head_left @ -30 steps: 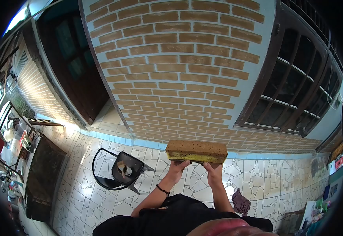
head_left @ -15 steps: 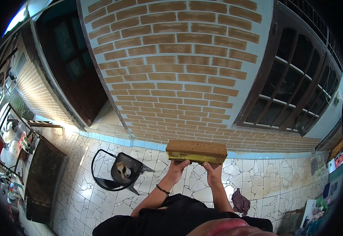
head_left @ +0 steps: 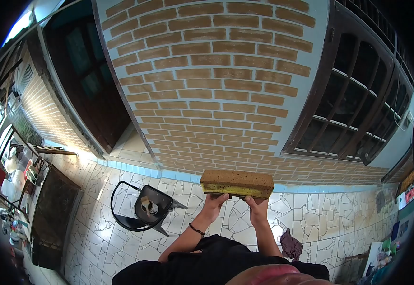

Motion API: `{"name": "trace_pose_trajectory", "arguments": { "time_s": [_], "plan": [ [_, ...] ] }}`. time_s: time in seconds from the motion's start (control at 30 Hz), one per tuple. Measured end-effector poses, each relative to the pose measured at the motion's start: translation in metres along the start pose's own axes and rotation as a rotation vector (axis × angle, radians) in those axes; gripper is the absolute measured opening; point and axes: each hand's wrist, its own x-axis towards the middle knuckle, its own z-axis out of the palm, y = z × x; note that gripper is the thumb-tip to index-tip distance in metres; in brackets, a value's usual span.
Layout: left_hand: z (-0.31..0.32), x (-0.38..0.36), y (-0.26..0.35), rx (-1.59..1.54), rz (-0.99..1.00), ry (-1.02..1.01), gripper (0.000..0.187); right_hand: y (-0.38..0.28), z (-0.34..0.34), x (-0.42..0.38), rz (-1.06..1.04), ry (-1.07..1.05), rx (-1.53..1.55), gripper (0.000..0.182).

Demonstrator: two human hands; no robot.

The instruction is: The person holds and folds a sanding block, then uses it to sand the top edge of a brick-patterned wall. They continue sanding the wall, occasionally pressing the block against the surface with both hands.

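Note:
A long brown sponge block with a pitted surface, a yellow band along its near side and a dark lower edge is held level in front of me. My left hand grips its left end, thumb pressed to the near edge. At the other end my right hand is closed round it the same way. Both hands' other fingers are hidden beneath the block. Beyond it rises a wall of tan bricks with pale joints, which the block overlaps in this view.
To the left stands a black chair with a cup holding a brush on its seat. A crumpled purple-brown cloth lies on the cracked-pattern tile floor. A barred window is at right, a dark door at left.

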Motion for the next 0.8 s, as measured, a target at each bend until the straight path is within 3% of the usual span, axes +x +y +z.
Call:
{"name": "trace_pose_trajectory", "arguments": {
  "time_s": [0.27, 0.37, 0.8],
  "plan": [
    [-0.003, -0.001, -0.013, 0.0, 0.028, 0.036, 0.05, 0.004, -0.01, 0.001, 0.016, 0.004, 0.011, 0.066],
    [-0.001, -0.002, -0.015, -0.001, 0.029, 0.02, 0.051, -0.002, -0.008, 0.001, 0.004, 0.022, 0.048, 0.056],
    [0.015, -0.013, -0.031, -0.015, 0.065, 0.067, 0.05, -0.008, -0.027, 0.002, 0.053, -0.011, 0.087, 0.057]
  ]
}}
